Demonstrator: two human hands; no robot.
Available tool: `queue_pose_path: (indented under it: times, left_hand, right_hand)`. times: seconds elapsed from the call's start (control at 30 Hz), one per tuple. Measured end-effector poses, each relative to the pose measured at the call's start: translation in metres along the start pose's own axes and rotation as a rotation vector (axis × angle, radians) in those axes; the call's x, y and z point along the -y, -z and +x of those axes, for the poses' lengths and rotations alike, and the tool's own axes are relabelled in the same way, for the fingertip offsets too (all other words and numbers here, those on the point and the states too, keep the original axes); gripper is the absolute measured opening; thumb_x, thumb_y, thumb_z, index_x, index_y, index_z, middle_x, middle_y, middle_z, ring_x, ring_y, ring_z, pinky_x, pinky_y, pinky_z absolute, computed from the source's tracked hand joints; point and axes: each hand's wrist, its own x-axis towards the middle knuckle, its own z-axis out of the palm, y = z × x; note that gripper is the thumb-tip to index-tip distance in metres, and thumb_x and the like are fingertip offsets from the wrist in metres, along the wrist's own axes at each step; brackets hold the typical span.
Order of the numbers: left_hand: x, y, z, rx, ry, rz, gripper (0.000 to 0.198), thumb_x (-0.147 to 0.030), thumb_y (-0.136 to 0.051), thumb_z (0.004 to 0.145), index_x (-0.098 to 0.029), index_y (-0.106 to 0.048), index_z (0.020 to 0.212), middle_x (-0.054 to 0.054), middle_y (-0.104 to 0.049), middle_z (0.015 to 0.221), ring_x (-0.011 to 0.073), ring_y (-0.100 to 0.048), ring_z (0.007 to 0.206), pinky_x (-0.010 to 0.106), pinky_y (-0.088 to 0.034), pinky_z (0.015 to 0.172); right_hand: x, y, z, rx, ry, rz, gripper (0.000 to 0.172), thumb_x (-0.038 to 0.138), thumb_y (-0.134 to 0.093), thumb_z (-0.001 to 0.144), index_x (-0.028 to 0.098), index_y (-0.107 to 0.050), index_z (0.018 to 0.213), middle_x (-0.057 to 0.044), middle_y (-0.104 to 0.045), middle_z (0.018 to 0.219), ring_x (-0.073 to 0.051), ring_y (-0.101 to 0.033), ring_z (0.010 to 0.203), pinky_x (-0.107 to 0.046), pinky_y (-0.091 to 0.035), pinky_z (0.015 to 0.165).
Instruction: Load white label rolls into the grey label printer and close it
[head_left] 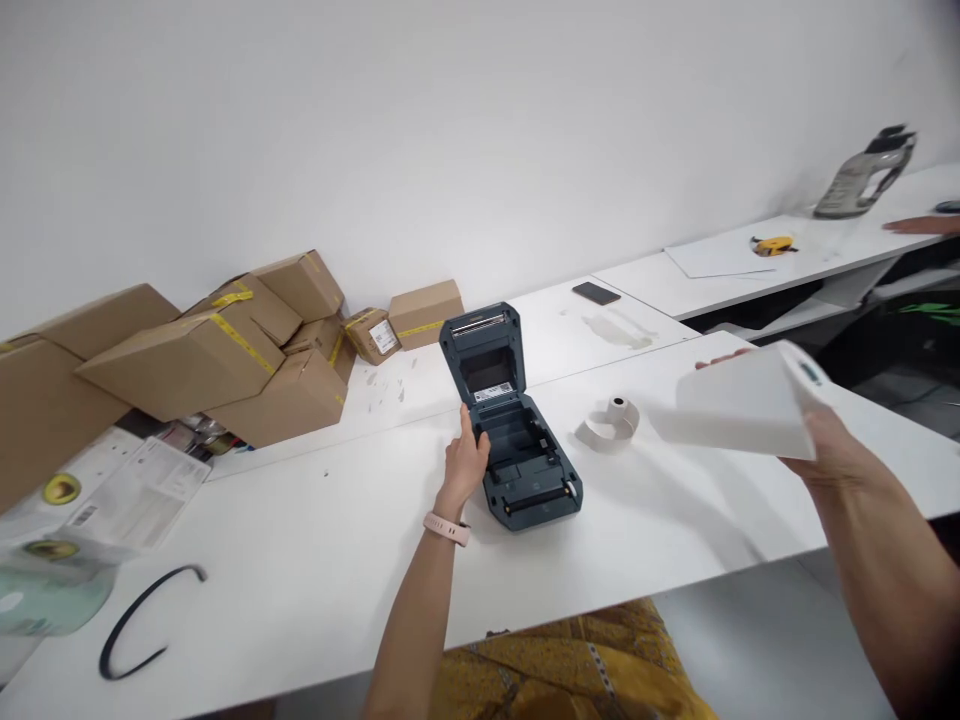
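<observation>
A dark blue-grey label printer [529, 470] stands on the white table with its lid raised and its inner bay exposed. My left hand [465, 462] rests against the printer's left side, near the hinge, thumb over the rim. Off to the right, my right hand [829, 440] grips a wide white label roll [739, 405] above the table, slightly blurred by motion. Between the printer and that roll sits a small, nearly used-up roll [611, 428] with a loose curled strip and a dark core opening.
Cardboard boxes [187, 360] are piled at the left. A black curved band [124, 625] lies front left. Behind are a phone [596, 292], white paper [712, 260], a yellow tape cutter [774, 246] and a large bottle [862, 180]. Another person's hand [922, 225] rests far right.
</observation>
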Motion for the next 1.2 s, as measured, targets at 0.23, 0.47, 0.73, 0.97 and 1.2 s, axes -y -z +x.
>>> queue_pose_path:
  times: [0.23,0.47,0.73,0.97,1.2]
  left_hand:
    - [-0.001,-0.003,0.001,-0.008,-0.010,0.061,0.067,-0.035,-0.030,0.096,-0.015,-0.004,0.155,0.005,-0.065,0.075,0.0260,-0.062,0.076,0.034,-0.041,0.075]
    - [-0.001,-0.003,0.000,-0.017,-0.013,0.054,0.067,-0.036,-0.031,0.096,-0.015,-0.006,0.155,0.005,-0.064,0.076,0.0255,-0.061,0.075,0.034,-0.041,0.076]
    - [-0.003,-0.001,0.000,0.002,-0.005,0.043,0.067,-0.036,-0.030,0.097,-0.017,-0.004,0.155,0.004,-0.065,0.077,0.0239,-0.061,0.073,0.034,-0.042,0.075]
    - [-0.001,-0.001,0.001,-0.003,0.008,0.023,0.067,-0.036,-0.033,0.096,-0.018,-0.006,0.155,0.009,-0.069,0.093,0.0265,-0.064,0.085,0.036,-0.042,0.082]
    - [0.002,0.000,-0.003,0.004,-0.014,-0.021,0.068,-0.038,-0.032,0.097,-0.017,-0.004,0.155,0.007,-0.068,0.086,0.0263,-0.064,0.082,0.036,-0.042,0.081]
  right_hand:
    - [-0.076,0.026,-0.003,0.217,-0.362,-0.165,0.067,0.036,-0.085,0.052,0.028,-0.057,0.112,-0.013,-0.068,0.118,-0.037,-0.062,0.109,-0.044,-0.052,0.090]
    - [-0.085,0.007,0.015,0.375,-0.371,-0.144,0.077,0.040,-0.084,0.057,0.029,-0.048,0.124,-0.013,-0.062,0.129,-0.033,-0.057,0.118,-0.037,-0.049,0.093]
    - [-0.085,0.034,0.028,0.279,-0.215,-0.180,0.074,0.033,-0.077,0.063,0.030,-0.050,0.132,-0.014,-0.054,0.139,-0.033,-0.054,0.122,-0.041,-0.049,0.094]
    - [-0.024,-0.033,0.071,0.337,0.032,-0.782,0.030,0.033,-0.048,0.085,0.023,-0.066,0.107,-0.006,-0.071,0.108,-0.021,-0.066,0.096,-0.034,-0.049,0.088]
    - [-0.033,-0.114,0.088,0.626,-0.067,-1.062,0.031,0.026,-0.074,0.061,0.020,-0.071,0.091,-0.015,-0.070,0.096,-0.036,-0.064,0.097,-0.045,-0.049,0.078]
